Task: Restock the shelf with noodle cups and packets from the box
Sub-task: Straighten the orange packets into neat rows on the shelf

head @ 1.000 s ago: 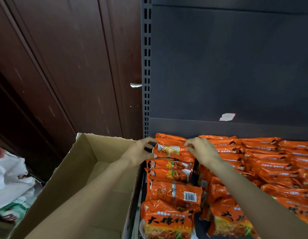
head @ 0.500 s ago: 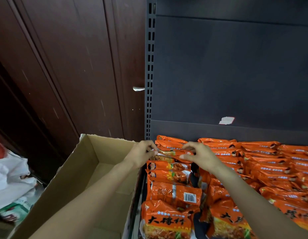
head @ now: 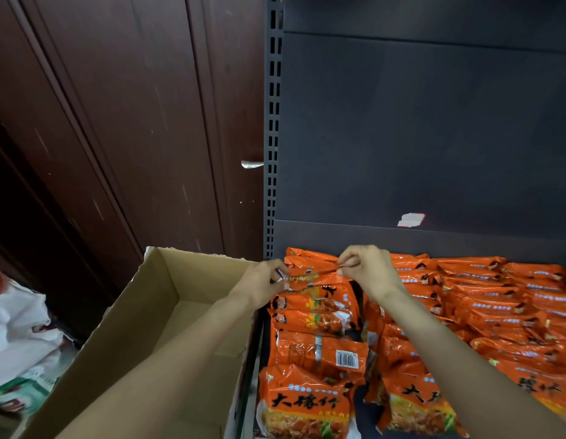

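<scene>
An orange noodle packet (head: pixel 316 273) is pinched at its two ends by the left hand (head: pixel 265 282) and right hand (head: pixel 365 270), both arms outstretched, above the packets stacked on the shelf (head: pixel 433 239).

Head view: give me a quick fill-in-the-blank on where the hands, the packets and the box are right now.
1. Both hands, left hand and right hand, pinch the top edge of one ____ noodle packet.
2. The cardboard box beside the shelf looks ____ inside.
3. The box stands to the ____ of the packet rows.
4. A torn white label sticks to the shelf's dark ____ panel.

Missing words: orange; empty; left; back
</scene>
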`<act>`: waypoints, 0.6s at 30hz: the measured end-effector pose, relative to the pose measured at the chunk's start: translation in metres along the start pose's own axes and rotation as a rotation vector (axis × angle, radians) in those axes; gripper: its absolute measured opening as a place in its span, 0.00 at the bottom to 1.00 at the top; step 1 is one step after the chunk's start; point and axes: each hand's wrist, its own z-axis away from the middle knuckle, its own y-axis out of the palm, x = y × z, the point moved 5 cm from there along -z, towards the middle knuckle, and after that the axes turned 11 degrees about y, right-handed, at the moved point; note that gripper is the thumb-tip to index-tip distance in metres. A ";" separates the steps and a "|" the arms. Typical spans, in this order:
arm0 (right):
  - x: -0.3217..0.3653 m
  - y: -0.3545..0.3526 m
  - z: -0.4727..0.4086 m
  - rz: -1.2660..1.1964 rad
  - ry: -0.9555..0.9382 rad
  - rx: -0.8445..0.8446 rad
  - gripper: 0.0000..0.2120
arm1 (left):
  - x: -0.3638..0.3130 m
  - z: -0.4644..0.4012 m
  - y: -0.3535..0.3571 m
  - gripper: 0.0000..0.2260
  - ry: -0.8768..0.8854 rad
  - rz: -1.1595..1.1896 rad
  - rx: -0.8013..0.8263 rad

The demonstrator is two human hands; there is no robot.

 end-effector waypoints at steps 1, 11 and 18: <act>0.003 0.003 0.001 -0.009 -0.014 0.031 0.06 | 0.002 0.000 0.000 0.12 -0.009 -0.031 0.003; -0.006 0.019 0.006 -0.161 -0.036 0.117 0.15 | -0.024 -0.004 0.002 0.25 0.226 -0.122 0.065; -0.017 0.025 0.007 -0.369 0.044 0.214 0.17 | -0.027 -0.020 0.003 0.11 0.163 -0.218 -0.011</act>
